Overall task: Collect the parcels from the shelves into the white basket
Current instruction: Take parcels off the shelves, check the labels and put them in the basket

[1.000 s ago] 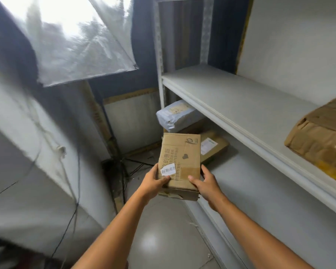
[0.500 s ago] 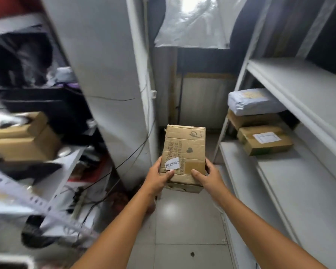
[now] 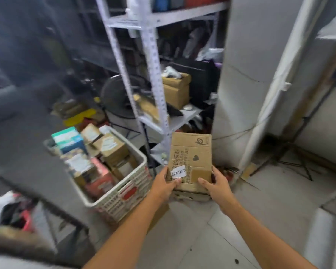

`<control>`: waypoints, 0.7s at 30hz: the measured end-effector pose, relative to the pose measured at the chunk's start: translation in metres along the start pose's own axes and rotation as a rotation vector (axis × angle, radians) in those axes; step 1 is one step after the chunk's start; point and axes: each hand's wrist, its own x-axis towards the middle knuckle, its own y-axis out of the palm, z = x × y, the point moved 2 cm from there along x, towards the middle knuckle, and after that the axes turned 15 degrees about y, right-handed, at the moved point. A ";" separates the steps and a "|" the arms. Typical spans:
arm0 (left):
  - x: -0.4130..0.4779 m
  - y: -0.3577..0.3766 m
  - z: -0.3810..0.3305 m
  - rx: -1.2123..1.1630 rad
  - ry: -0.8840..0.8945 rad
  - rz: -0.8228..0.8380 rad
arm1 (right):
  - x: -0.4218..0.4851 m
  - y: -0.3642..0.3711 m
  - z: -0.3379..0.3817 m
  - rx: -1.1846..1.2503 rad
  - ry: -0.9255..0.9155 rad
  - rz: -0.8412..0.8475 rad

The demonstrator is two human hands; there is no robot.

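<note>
I hold a brown cardboard parcel (image 3: 191, 158) with printed characters and a small white label in front of me, above the floor. My left hand (image 3: 164, 184) grips its near left corner, thumb on top. My right hand (image 3: 214, 184) grips its near right corner, thumb also on top. The white basket (image 3: 124, 188) stands on the floor to the left of the parcel, holding several boxes, among them brown cartons, a red one and a teal one. The parcel is to the right of the basket's rim, not over it.
A white metal shelving rack (image 3: 153, 74) rises behind the basket, with a brown box (image 3: 176, 90) on a shelf. A grey pillar (image 3: 250, 74) stands on the right. Dark blurred furniture (image 3: 27, 113) fills the left. Cables and tripod legs (image 3: 295, 162) lie on the tiled floor at right.
The view has swung left, away from the shelves with parcels, bringing the white basket and metal rack into sight. Both hands keep the same grip on the parcel.
</note>
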 end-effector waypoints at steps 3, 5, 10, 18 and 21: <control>-0.030 -0.054 0.010 0.042 -0.051 -0.114 | -0.001 0.058 0.004 -0.055 -0.028 0.099; -0.043 -0.090 0.020 0.047 -0.080 -0.191 | 0.003 0.097 0.009 -0.085 -0.034 0.166; -0.053 -0.181 0.047 0.027 -0.127 -0.366 | 0.035 0.198 0.030 -0.153 -0.034 0.345; 0.000 -0.303 0.086 0.014 -0.180 -0.567 | 0.121 0.332 0.085 -0.290 -0.068 0.495; 0.033 -0.328 0.095 -0.029 -0.194 -0.598 | 0.163 0.362 0.108 -0.323 -0.094 0.516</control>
